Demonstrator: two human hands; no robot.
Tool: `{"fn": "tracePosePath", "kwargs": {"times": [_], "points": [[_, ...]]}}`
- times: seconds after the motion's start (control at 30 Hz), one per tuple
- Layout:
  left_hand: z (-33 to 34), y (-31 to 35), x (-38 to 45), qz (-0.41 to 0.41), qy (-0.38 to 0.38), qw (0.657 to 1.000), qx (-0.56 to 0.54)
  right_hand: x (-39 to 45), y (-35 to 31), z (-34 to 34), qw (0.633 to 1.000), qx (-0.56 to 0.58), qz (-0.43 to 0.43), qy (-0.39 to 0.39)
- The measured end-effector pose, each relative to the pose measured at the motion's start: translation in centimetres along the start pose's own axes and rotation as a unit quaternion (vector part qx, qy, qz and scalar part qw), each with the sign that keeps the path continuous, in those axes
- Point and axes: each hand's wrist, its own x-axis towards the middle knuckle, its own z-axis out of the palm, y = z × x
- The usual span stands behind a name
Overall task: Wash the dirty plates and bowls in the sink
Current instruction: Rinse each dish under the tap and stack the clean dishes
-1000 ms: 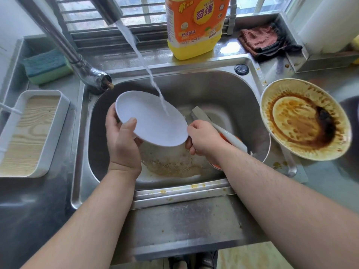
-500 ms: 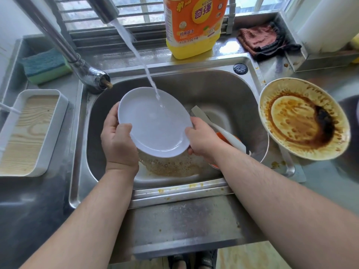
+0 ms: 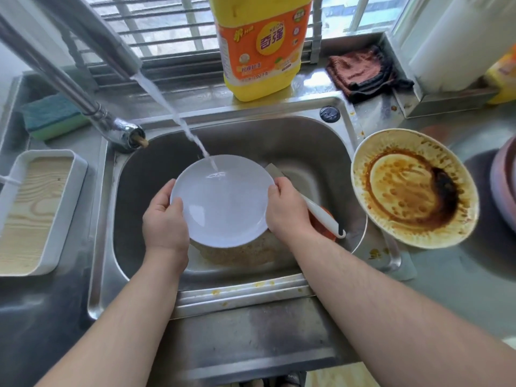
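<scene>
The left hand [image 3: 164, 222] and right hand [image 3: 287, 210] each curl round opposite rims of one white plate [image 3: 223, 202], held face-up over the sink [image 3: 315, 141] with the tap's stream [image 3: 178, 118] landing near its far edge. Under it lie a white-handled utensil [image 3: 324, 216] and something orange. One sauce-stained plate [image 3: 414, 188] overhangs the sink's right rim; one detergent bottle [image 3: 262, 46], sponge [image 3: 50, 115] and tray [image 3: 36, 210] ring the tabletop [image 3: 460, 275].

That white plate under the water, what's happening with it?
A person is rinsing the white plate over the sink. The left hand and right hand each grip an edge, and water from the tap lands on its far side. A sauce-stained plate waits on the counter to the right, not yet washed.
</scene>
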Motion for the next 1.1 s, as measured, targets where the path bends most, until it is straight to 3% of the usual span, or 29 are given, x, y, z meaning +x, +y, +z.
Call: {"fn": "tracePosePath", "kwargs": {"times": [0.13, 0.33, 0.53, 0.67, 0.8, 0.87, 0.97, 1.1], "points": [[0.0, 0.0, -0.4, 0.006, 0.007, 0.998, 0.061, -0.3, 0.2, 0.1, 0.999, -0.038, -0.005, -0.005], [-0.3, 0.5, -0.8, -0.013, -0.029, 0.999, 0.044, -0.9, 0.2, -0.2, 0.998, -0.055, -0.004, -0.023], [-0.4, 1.9, -1.9, -0.071, -0.054, 0.995, 0.037, -1.2, 0.2, -0.2, 1.0, -0.022, 0.019, 0.007], [-1.1, 4.9, -2.2, -0.08, -0.073, 0.994, 0.034, -1.1, -1.5, -0.5, 0.995, -0.06, 0.076, -0.036], [-1.7, 9.0, -2.1, -0.027, -0.112, 0.991, 0.067, -0.6, -3.9, 0.7, 0.98, -0.115, 0.118, -0.115], [-2.4, 10.2, -2.1, 0.018, -0.138, 0.985, 0.097, -0.8, -4.9, 1.9, 0.974, -0.027, 0.181, -0.137], [-3.8, 10.6, -1.8, 0.069, -0.178, 0.968, 0.162, -1.4, -7.0, 3.1, 0.934, 0.162, 0.276, -0.161], [-6.2, 11.0, -2.1, 0.047, -0.165, 0.962, 0.211, -2.0, -9.3, 3.9, 0.926, 0.205, 0.288, -0.131]]}}
